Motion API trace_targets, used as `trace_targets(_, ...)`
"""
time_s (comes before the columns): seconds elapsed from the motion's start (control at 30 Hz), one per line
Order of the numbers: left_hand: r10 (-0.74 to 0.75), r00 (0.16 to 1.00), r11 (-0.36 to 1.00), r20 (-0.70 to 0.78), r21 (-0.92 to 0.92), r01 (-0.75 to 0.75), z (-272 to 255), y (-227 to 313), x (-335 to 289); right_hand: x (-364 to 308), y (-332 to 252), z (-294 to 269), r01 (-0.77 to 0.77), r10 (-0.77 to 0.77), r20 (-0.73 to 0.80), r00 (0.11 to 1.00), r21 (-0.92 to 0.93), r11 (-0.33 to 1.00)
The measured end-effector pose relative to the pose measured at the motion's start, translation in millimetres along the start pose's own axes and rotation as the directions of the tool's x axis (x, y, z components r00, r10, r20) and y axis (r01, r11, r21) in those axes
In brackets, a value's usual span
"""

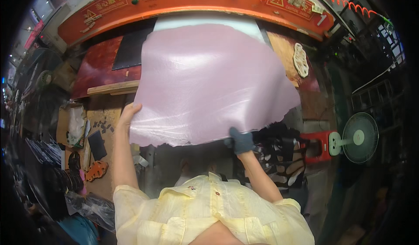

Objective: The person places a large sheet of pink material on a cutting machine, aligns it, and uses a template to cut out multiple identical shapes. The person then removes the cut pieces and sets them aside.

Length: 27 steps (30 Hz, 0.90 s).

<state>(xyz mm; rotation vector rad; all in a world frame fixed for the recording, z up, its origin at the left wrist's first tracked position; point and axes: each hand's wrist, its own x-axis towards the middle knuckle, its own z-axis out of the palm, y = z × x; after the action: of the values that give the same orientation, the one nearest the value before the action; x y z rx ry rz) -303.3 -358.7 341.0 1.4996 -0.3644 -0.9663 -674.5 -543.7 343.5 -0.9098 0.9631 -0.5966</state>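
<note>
A large mauve leather hide with ragged edges is stretched out in front of me. Its far part lies over a pale board, and its near edge hangs toward my body. My bare left hand grips the hide's left edge, thumb on top and fingers hidden beneath. At the near edge, right of the middle, my right hand in a dark grey glove pinches the hide. Light shines off the smooth surface, with creases near the left corner.
An orange machine beam spans the far side. A dark pad and wooden strip lie left; a cream shoe-sole-shaped piece lies right. Beyond stand a fan and red stool. An open carton sits left.
</note>
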Motion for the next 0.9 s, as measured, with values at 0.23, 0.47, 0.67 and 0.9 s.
trace_targets(0.23,0.157,0.964,0.985,-0.213,0.106,-0.137,-5.3,-39.6,10.6,48.3,85.1,-43.7,-0.006,0.031,-0.111,0.993,0.213,0.977)
trace_targets(0.47,0.234,0.944,0.968,-0.232,0.148,-0.203,-10.7,-7.6,25.0,89.5,53.7,-77.5,0.126,0.137,-0.262,0.955,0.781,0.612)
trace_targets(0.67,0.207,0.957,0.974,-0.204,-0.053,-0.222,-6.8,4.6,43.5,105.0,-30.7,-44.6,0.477,-0.249,-0.588,0.769,0.270,0.836)
trace_targets(0.9,0.096,0.976,0.854,-0.195,-0.488,-0.181,45.4,-12.2,43.7,284.2,-139.0,-50.2,0.393,-0.298,-0.434,0.850,0.145,0.908)
